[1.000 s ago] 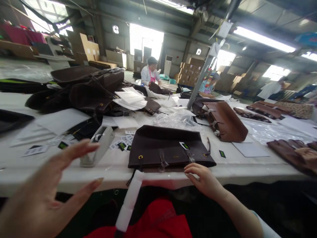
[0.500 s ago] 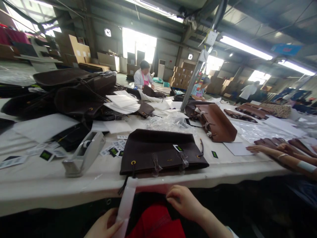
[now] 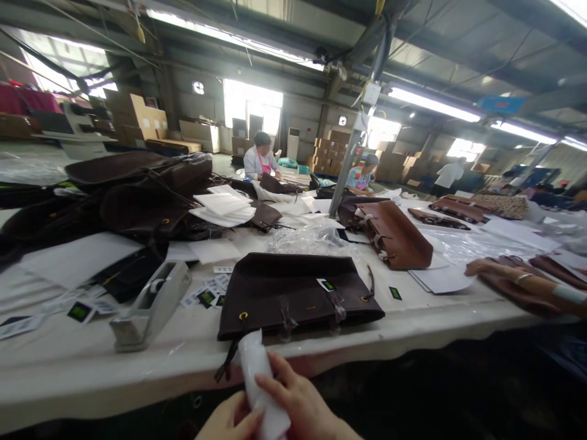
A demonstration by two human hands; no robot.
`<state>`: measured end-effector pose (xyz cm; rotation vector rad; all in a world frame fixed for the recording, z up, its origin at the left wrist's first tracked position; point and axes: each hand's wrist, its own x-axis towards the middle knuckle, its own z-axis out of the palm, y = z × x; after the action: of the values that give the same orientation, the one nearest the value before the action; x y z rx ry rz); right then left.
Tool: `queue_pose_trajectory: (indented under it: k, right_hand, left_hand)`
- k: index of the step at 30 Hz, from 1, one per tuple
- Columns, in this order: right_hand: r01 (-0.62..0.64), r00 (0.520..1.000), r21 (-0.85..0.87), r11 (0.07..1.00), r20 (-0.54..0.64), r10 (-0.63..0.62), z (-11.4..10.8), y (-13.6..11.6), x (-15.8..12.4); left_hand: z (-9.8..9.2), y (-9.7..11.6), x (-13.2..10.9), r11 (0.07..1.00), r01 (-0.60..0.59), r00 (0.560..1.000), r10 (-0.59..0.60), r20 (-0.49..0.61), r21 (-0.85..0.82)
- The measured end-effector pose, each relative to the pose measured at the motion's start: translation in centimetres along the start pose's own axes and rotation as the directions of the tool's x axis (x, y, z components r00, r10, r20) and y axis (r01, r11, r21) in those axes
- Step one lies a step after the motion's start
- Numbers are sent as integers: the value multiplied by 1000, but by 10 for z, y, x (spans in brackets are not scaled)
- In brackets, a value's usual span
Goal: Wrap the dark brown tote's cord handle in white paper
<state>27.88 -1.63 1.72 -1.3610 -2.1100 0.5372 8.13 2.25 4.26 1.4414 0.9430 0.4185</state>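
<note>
Both left hand (image 3: 232,419) and right hand (image 3: 301,398) closed around white wrap (image 3: 252,355), fingers from opposite sides, likely to hold it snug. Dark bag (image 3: 288,286) lies just beyond grip, perhaps for easy reach; tape dispenser (image 3: 169,300) left of grip.

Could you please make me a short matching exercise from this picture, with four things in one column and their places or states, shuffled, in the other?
Things:
1. white wrap
2. tape dispenser
3. dark brown bag
4. light brown bag

Places or states:
A. just right of the metal pole
B. has a small tag lying on it
C. held by the left hand and right hand
D. grey

Pairs: 1-C, 2-D, 3-B, 4-A
</note>
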Motion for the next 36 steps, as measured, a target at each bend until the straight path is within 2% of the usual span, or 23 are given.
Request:
queue_pose_trajectory:
  k: [2,4,6,8,10,11,13,16,18,20,23,26,28,30,32,34,36]
  right_hand:
    - [-13,996,76,997,-84,19,2,7,0]
    - [-22,985,203,979,-165,57,0,12,-2]
    - [-15,966,328,945,-240,99,-3,14,-6]
    - [21,936,417,909,-327,129,-2,12,-9]
    - [79,909,470,879,-396,129,4,7,-10]
    - [108,900,488,866,-418,123,8,5,-11]
    - [138,894,513,847,-433,116,16,0,-11]
    - [144,895,522,841,-432,115,26,-3,-14]
    - [128,895,513,849,-429,125,29,-1,-17]
    - [99,892,494,864,-428,143,28,3,-20]
    - [83,887,448,890,-440,139,14,10,-21]
    - [148,869,403,903,-489,76,-9,12,-15]
    - [179,854,417,891,-515,69,-25,10,-7]
    - [157,840,526,836,-516,167,-36,11,3]
    - [111,801,700,705,-484,354,-41,16,15]
    - [83,695,858,507,-414,587,-44,24,29]
    - [120,612,942,314,-319,724,-49,29,43]
  left_hand:
    - [-1,12,4,1000,19,999,-19,48,-1]
    - [-11,24,9,997,64,995,-67,75,51]
    - [-28,39,17,983,49,999,-49,-2,178]
    - [-44,57,28,923,13,984,58,-170,386]
    - [-52,76,45,794,17,939,197,-283,608]
    - [-52,83,54,713,19,922,259,-289,701]
    - [-45,94,76,541,27,926,304,-225,841]
    - [-26,94,111,320,82,972,185,-147,944]
    - [-17,88,129,230,114,984,106,-141,966]
    - [-17,84,142,203,85,990,93,-106,976]
    - [-31,87,149,253,-33,989,149,-5,967]
    - [-47,104,146,351,-134,981,181,73,927]
    - [-51,118,143,342,-162,969,234,83,926]
    - [-49,133,140,275,-143,949,310,54,951]
    - [-43,145,137,226,-82,929,369,-7,971]
    - [-37,155,134,229,-26,905,418,-74,973]
    - [-32,163,130,239,20,881,455,-130,971]
